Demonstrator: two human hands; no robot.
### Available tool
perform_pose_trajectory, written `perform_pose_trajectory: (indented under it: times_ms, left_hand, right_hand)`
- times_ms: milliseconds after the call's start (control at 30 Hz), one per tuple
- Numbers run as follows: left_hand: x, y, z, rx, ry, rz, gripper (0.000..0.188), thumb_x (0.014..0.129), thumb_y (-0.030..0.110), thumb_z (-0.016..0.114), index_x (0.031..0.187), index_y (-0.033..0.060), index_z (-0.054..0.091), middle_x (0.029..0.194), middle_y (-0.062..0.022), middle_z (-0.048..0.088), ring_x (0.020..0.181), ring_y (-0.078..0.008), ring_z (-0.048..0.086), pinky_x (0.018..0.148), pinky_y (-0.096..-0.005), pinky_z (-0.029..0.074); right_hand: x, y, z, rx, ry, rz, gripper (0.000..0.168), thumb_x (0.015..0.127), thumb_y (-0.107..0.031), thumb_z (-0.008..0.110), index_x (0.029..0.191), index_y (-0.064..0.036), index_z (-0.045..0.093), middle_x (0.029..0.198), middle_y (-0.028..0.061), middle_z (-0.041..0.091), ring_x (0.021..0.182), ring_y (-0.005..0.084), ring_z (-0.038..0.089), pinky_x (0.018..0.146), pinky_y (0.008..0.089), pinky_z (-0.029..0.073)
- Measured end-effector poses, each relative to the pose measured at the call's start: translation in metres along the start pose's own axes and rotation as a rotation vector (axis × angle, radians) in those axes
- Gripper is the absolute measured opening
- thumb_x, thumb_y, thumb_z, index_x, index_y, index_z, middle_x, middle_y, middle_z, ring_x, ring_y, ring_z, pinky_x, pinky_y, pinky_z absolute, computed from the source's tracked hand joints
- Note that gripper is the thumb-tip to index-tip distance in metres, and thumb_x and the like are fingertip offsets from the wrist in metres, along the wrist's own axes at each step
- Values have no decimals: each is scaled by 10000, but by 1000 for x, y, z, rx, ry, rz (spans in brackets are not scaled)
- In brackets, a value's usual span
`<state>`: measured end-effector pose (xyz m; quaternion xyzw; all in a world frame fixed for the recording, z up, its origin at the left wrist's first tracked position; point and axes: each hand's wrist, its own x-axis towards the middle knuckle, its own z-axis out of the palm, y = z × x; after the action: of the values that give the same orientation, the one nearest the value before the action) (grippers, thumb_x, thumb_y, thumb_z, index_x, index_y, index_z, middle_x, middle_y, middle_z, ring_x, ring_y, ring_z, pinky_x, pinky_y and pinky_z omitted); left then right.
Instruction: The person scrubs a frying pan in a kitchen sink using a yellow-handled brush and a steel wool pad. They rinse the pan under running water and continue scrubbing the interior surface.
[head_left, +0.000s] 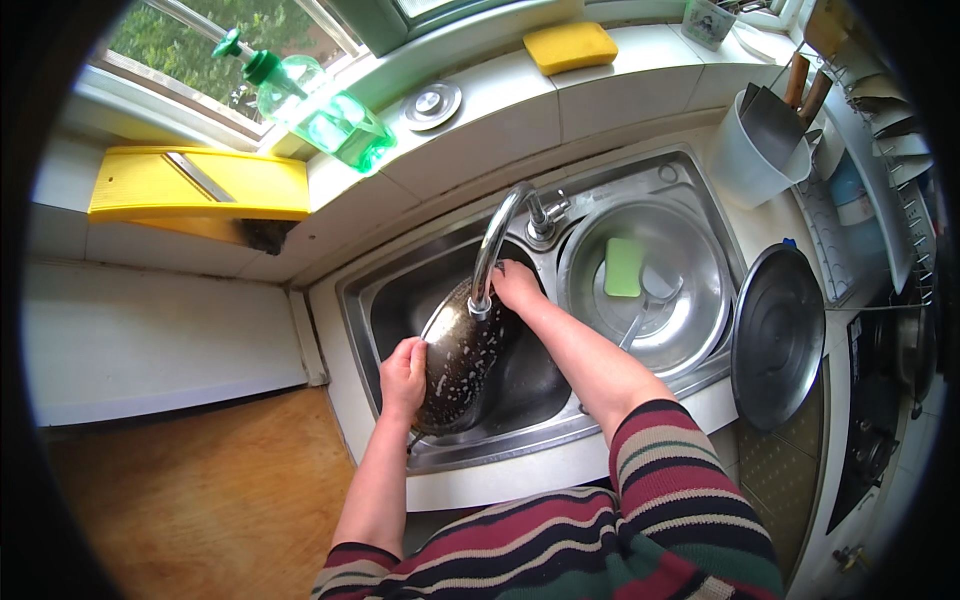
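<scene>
A dark metal pan (459, 367), its outer side spotted with pale suds, is tilted up on edge inside the left basin (536, 390) of a stainless steel sink. My left hand (405, 377) grips its rim on the left, thumb toward the outer side. At the far end of the pan is my right hand (516, 283), closed around its edge; the fingertips are partly hidden. The curved chrome faucet (495, 232) arches over the pan, its mouth just in front of the outer surface. Whether water runs is not plain.
A metal bowl (694, 322) in the right basin holds a green sponge (623, 268) and a spoon (635, 328). A round dark lid (778, 337) leans at right, near a knife holder (750, 165). A soap bottle (330, 120), yellow slicer (255, 180) and yellow sponge (570, 47) line the ledge.
</scene>
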<state>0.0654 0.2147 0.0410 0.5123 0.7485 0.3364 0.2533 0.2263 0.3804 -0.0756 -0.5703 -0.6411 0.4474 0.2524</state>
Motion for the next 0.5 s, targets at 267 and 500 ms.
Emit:
perform_pose_trajectory:
  times_ms: [267, 500]
  left_hand:
    - [-2, -7, -7, -62, -35, -38, 392, 1020, 350, 474, 1012, -1, 648, 733, -37, 618, 701, -99, 556, 649, -258, 452]
    - [2, -10, -11, -171, -94, 31, 838, 957, 687, 201, 1079, -24, 628, 847, -59, 658, 839, -137, 594, 778, -271, 459]
  right_hand:
    - [-75, -76, 1, 262, 155, -594, 195, 779, -92, 597, 939, 14, 631, 979, 222, 636, 959, 395, 609, 844, 463, 484]
    - [-61, -65, 7, 69, 119, -622, 354, 784, -138, 635, 1121, -34, 605, 1250, 150, 582, 1178, 351, 527, 997, 432, 431]
